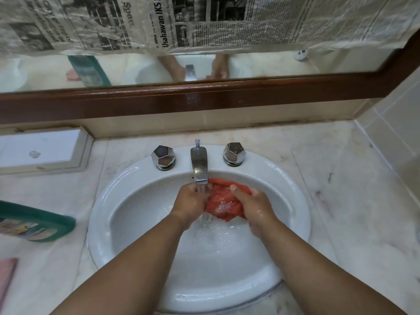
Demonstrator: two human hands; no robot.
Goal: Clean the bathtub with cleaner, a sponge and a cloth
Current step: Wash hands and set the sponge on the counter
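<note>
Cloth (223,202) under spout (200,167) | left hand (189,204), right hand (255,208) gripping | sink rim (96,223) apart

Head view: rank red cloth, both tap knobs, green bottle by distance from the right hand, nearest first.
1. Red cloth: gripped in the right hand, under the spout.
2. Right tap knob: on the sink rim, behind the hand.
3. Left tap knob: left of the spout.
4. Green bottle: lying on the counter, far left.
</note>
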